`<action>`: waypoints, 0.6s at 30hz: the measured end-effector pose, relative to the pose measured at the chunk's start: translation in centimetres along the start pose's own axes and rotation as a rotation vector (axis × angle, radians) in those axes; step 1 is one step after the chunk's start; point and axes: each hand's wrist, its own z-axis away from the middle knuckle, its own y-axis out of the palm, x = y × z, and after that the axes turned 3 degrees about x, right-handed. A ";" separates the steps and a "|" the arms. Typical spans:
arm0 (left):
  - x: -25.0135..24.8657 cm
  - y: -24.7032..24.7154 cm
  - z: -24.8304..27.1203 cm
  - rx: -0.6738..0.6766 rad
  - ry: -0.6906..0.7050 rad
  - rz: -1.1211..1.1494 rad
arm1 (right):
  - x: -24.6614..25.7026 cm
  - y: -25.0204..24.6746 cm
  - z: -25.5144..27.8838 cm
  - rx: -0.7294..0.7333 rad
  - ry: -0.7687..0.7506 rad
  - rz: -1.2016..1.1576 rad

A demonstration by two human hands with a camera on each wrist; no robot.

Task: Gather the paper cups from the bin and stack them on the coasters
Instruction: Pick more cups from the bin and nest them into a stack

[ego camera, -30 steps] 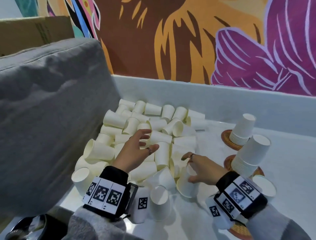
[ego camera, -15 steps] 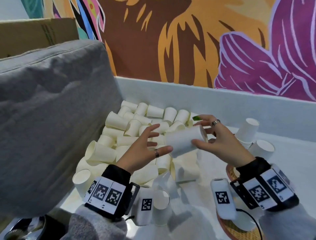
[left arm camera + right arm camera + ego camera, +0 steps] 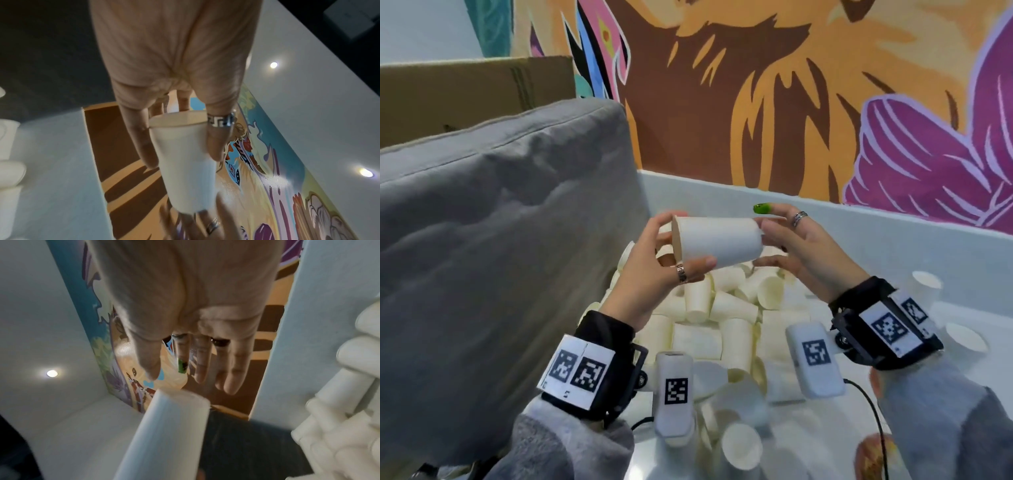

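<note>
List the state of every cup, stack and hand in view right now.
Held cup: on its side in the air, mouth toward left hand.
Left hand: grips the cup's mouth end.
Right hand: fingers straight, at the cup's base.
Loose cups: heaped, mostly on their sides.
Stacked cups: upside down.

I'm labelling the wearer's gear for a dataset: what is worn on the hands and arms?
Both arms have grey sleeves with black cuffs. Each wrist carries a black band with white square-code tags and a white camera pod bearing another code; a black cable runs from the right one. The left hand wears a patterned silver ring, the right hand a silver ring and a green-painted nail.
</note>
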 end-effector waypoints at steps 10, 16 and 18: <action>0.7 -5.8 -4.4 -0.071 0.091 0.011 | -7.2 -7.0 -7.2 -0.202 0.483 0.901; 1.5 -7.8 -5.8 -0.065 0.074 -0.031 | -12.2 -8.7 -9.0 -0.151 0.644 1.240; 1.6 -8.1 -6.1 -0.071 0.078 -0.048 | -13.5 -8.8 -9.8 -0.129 0.667 1.287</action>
